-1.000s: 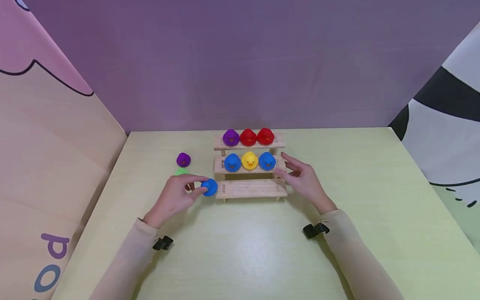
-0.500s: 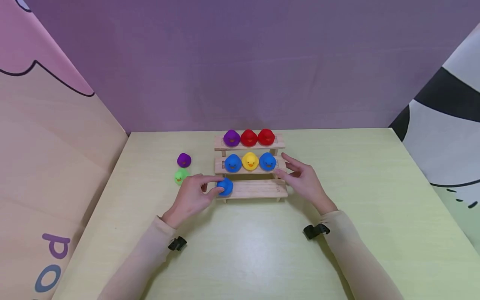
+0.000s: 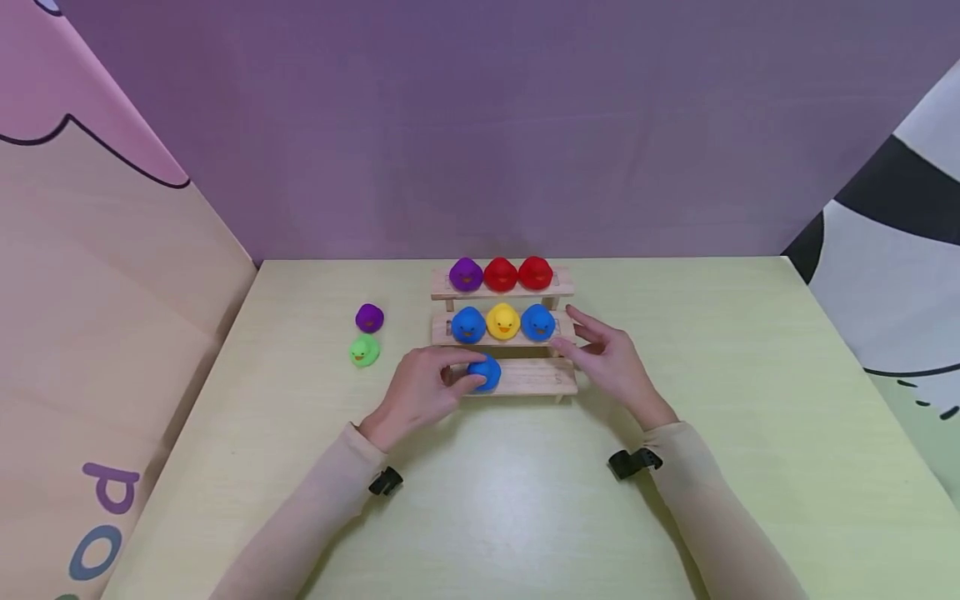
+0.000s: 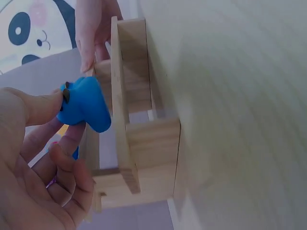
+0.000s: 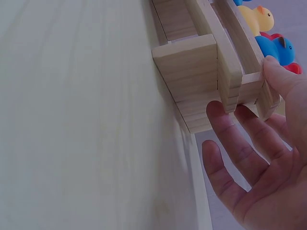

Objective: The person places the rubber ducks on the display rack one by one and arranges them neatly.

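My left hand (image 3: 425, 387) pinches a blue toy duck (image 3: 487, 373) between thumb and fingers. In the head view the duck overlaps the lowest step of a three-step wooden rack (image 3: 536, 379), left of its middle. The left wrist view shows that duck (image 4: 86, 103) close over the step's board. On the rack's right side, my right hand (image 3: 609, 367) holds the end of the middle step, thumb in front and fingers behind. A yellow duck (image 3: 503, 322) sits on that step between two blue ducks. Above them, the top step bears a purple duck (image 3: 466, 275) and two red ducks (image 3: 536, 273).
Left of the rack, a second purple duck (image 3: 369, 317) and a green duck (image 3: 364, 350) stand on the pale table (image 3: 517, 508). A purple backdrop (image 3: 480, 125) rises right behind the rack, and printed panels flank the table.
My left hand has carried the blue duck rightward, from beside the rack to over its lowest step. The green duck has come fully into sight. My right hand stays at the rack's right end.
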A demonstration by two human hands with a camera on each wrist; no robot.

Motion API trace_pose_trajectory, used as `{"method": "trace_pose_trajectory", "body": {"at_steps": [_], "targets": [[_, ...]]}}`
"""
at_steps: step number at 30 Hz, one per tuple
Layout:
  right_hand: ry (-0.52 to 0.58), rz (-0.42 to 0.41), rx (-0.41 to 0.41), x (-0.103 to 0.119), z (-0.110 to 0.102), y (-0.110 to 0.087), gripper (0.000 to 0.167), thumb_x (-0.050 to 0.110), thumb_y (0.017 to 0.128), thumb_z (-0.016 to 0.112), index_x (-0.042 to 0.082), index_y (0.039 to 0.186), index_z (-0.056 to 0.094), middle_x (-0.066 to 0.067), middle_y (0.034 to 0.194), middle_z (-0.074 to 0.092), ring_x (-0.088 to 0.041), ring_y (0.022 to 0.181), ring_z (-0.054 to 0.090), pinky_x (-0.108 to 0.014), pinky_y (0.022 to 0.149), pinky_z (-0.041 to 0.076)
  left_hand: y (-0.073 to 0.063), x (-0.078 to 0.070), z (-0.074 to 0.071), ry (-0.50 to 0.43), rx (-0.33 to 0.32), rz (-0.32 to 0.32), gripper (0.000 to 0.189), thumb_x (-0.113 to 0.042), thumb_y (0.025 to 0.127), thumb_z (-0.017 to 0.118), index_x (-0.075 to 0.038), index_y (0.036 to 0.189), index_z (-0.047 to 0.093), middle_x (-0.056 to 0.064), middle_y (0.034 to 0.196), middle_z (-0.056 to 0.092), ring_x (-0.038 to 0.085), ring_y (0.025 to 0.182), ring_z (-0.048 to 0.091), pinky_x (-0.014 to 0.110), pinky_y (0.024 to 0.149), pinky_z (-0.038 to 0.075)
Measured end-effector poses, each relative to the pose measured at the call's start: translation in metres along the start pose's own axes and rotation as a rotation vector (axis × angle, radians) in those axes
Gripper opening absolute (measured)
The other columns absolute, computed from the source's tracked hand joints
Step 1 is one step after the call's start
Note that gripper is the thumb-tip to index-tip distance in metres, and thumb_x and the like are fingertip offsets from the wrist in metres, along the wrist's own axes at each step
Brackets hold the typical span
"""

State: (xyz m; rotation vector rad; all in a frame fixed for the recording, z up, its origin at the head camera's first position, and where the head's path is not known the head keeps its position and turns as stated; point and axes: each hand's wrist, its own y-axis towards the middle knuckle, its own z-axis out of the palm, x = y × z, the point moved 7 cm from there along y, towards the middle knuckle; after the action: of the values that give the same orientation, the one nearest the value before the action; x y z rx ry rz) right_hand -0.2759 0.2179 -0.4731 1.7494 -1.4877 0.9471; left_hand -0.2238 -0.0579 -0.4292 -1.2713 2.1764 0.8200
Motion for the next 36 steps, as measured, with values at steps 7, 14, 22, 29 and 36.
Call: {"method": "trace_pose_trajectory", "body": {"at_steps": [7,14,22,29,36], "targets": [[-0.008,-0.007,0.000,0.003,0.000,-0.001,0.073,0.045,0.101,0.073,0.018,0.163,0.046,-0.021,0.157,0.056,-0.040,0.114,0.074,-0.025,0.087,0.059,0.008,-0.010,0.015,0.022,0.017,0.037,0.032,-0.027,0.093,0.085,-0.017,0.123,0.081,-0.007,0.096,0.078,0.011,0.074,0.055,0.023,0.064,0.045],[0.003,-0.014,0.001,0.002,0.000,-0.001,0.072,0.045,0.101,0.073,0.020,0.163,0.046,-0.020,0.157,0.056,-0.040,0.114,0.074,-0.021,0.083,0.059,0.015,-0.018,0.031,0.025,0.049,0.035,0.033,-0.030,0.094,0.084,-0.018,0.125,0.081,-0.006,0.107,0.081,0.009,0.075,0.056,0.021,0.065,0.046],[0.012,-0.024,0.001,0.002,0.000,-0.001,0.071,0.044,0.101,0.074,0.021,0.162,0.047,-0.019,0.158,0.055,-0.040,0.117,0.074,-0.047,0.093,0.063,0.024,-0.026,0.043,0.009,0.038,0.048,0.033,-0.032,0.094,0.083,-0.019,0.124,0.081,-0.006,0.100,0.080,0.009,0.073,0.056,0.021,0.064,0.046],[0.013,-0.028,-0.002,0.001,0.000,-0.001,0.071,0.044,0.101,0.073,0.022,0.163,0.046,-0.019,0.158,0.056,-0.040,0.115,0.075,-0.037,0.090,0.064,0.029,-0.026,0.053,-0.010,0.060,0.000,0.033,-0.033,0.095,0.082,-0.021,0.126,0.080,-0.008,0.092,0.076,0.009,0.075,0.057,0.021,0.067,0.045],[0.019,-0.032,-0.002,0.002,0.000,0.000,0.070,0.043,0.101,0.073,0.020,0.163,0.047,-0.019,0.160,0.054,-0.042,0.119,0.073,-0.056,0.097,0.061,0.030,-0.026,0.056,-0.030,0.059,-0.027,0.034,-0.032,0.095,0.082,-0.020,0.127,0.080,-0.005,0.096,0.077,0.013,0.085,0.060,0.023,0.073,0.046]]}}
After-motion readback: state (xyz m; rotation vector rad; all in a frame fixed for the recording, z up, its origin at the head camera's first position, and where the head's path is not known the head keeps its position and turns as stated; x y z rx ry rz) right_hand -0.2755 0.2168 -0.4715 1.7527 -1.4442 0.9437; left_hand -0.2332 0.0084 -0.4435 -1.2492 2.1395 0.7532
